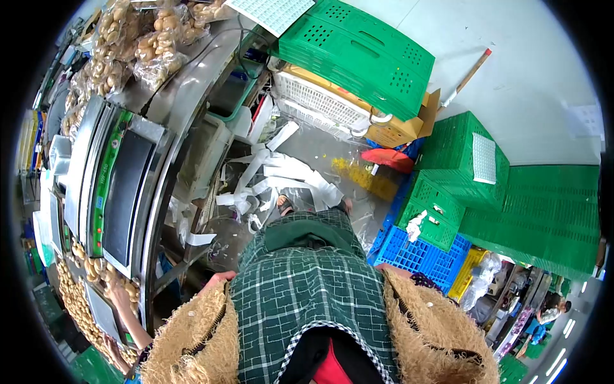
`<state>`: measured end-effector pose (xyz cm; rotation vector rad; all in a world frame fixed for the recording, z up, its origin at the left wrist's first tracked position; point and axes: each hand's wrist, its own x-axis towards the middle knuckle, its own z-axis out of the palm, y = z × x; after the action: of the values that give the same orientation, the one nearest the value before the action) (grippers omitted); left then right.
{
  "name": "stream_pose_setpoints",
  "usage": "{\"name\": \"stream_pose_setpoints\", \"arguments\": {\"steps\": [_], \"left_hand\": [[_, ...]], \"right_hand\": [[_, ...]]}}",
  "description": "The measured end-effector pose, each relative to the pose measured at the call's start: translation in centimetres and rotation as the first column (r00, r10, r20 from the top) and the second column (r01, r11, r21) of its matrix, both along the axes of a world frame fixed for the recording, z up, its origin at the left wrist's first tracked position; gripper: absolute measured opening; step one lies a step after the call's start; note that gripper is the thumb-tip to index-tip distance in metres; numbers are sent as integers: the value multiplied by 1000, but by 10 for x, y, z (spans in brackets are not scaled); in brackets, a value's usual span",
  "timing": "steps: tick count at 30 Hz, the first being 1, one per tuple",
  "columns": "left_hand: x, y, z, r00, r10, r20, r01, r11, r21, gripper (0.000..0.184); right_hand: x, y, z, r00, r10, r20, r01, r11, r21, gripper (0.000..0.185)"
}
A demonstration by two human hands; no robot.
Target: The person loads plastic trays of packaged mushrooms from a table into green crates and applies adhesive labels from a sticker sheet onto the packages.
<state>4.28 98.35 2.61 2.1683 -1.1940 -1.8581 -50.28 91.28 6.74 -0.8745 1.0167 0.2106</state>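
My left hand (219, 279) is low at my left side, by the edge of the green checked apron (313, 288). Most of its fingers are hidden by the fuzzy tan sleeve (195, 326) and the apron. On the other side, my right hand (393, 269) shows only in part between the apron and the right sleeve (435, 326). Whether either hand grips the apron cannot be made out. Left of me, a wrapping machine (128, 192) with a black plate and green panel stands on a steel bench (160, 237).
A co-worker's hand (119, 296) is among loose brown mushrooms (70, 288); bagged mushrooms (157, 48) lie on the bench. White strips (300, 173) litter the floor. Green crates (358, 57) are stacked ahead and right, near a blue pallet (416, 256) and a cardboard box (400, 131).
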Motion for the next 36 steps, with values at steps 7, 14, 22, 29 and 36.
{"name": "stream_pose_setpoints", "arguments": {"steps": [7, 14, 22, 29, 36], "left_hand": [[112, 21, 34, 957, 15, 291, 27, 990, -139, 20], [278, 83, 148, 226, -55, 973, 905, 381, -188, 22], [136, -90, 157, 611, 115, 784, 161, 951, -264, 19], [9, -293, 93, 916, 312, 252, -309, 950, -53, 18], [-34, -436, 47, 872, 426, -240, -379, 900, 217, 18]], "right_hand": [[-60, -5, -68, 958, 256, -130, -263, 964, -42, 54], [-77, -163, -162, 775, 617, 138, -621, 784, -16, 57], [-107, -374, -44, 846, 490, 210, -485, 871, -76, 54], [-83, -505, -13, 865, 434, -253, -502, 726, -471, 54], [-12, -627, -38, 950, 35, -311, -261, 635, -727, 49]]}}
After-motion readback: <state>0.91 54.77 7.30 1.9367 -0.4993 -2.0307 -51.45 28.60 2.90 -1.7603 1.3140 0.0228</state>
